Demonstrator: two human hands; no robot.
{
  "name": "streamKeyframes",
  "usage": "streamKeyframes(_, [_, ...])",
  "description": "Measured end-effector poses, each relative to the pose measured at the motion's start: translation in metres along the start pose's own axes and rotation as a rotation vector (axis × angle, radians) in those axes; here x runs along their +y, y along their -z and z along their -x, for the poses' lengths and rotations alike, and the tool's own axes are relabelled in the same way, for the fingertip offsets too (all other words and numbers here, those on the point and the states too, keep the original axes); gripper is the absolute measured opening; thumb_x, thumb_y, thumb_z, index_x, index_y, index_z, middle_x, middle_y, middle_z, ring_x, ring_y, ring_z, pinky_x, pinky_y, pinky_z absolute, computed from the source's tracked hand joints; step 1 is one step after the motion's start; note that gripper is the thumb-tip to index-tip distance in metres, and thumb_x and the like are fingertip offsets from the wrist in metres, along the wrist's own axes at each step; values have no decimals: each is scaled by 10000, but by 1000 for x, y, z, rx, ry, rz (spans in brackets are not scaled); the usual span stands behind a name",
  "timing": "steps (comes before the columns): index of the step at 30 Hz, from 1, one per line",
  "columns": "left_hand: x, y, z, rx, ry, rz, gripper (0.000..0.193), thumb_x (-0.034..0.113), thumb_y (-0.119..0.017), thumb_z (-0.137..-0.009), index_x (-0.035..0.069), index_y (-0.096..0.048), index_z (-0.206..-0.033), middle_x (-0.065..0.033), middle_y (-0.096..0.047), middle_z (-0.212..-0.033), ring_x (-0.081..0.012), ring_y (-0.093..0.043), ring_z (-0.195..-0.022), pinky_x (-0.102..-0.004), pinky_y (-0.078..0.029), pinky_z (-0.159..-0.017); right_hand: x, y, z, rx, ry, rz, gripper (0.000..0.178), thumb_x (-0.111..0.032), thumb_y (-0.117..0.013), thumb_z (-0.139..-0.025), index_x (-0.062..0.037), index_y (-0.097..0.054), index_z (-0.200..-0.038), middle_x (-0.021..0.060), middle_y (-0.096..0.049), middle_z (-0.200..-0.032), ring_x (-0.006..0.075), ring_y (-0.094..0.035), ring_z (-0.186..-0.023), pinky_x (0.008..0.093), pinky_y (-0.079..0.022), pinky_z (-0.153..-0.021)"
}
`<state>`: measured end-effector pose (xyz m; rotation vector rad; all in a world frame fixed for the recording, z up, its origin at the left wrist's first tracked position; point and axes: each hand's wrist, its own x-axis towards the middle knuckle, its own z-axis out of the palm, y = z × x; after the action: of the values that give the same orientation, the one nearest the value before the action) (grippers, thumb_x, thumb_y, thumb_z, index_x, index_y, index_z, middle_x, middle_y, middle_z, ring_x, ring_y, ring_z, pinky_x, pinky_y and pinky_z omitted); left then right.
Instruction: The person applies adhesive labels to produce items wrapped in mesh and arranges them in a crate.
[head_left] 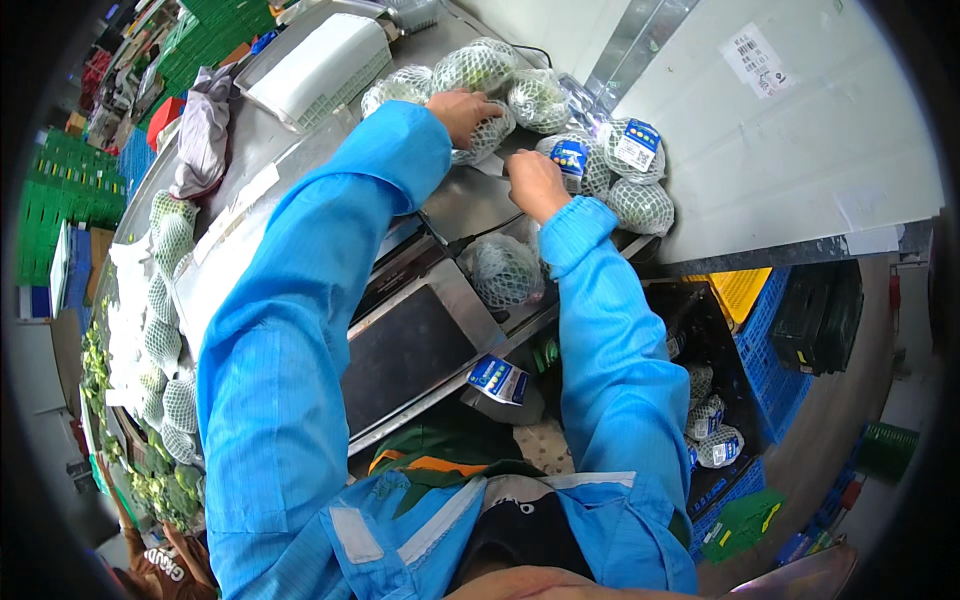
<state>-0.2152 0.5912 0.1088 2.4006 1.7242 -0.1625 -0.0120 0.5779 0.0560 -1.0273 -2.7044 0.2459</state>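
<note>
My left hand (466,117) reaches over a cluster of round green vegetables in white foam nets, its fingers curled around one net-wrapped vegetable (486,137). Close by on the right, my right hand (538,184) is closed, its fingertips pinched together at the edge of that same vegetable; whatever they hold is too small to make out. Beside that hand lie net-wrapped vegetables with blue-and-white labels (570,160). Another net-wrapped vegetable (505,270) sits nearer me, between my forearms, on the metal worktop (470,205).
A dark flat panel (410,350) is set in the metal bench before me. A blue-and-white label roll (497,380) hangs at its front edge. To the right, a black crate (735,370) holds labelled packs. A white basket (325,65) stands behind; several netted vegetables (165,300) line the left.
</note>
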Motion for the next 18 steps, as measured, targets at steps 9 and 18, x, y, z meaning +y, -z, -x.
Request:
streamKeyframes(9, [28,-8,6,66,37,-121,1041,289,-850,-489,206,-367,-1407,-140,-452,-1277,-378,-450,-1178,-497,-494,-883,0,3,30,71,-16,35,90,-9,-584,-724,-29,-670,-735,158,-609,-872,345,-608,-887,448,-518,-735])
streamKeyframes(18, [29,6,16,101,76,1,954,294,-836,-513,186,-415,-1361,-127,-513,-1198,-348,-485,-1145,-445,-473,-915,4,100,129,191,-154,-171,182,-15,-633,-741,-48,-685,-912,121,-620,-892,335,-592,-881,432,-493,-759])
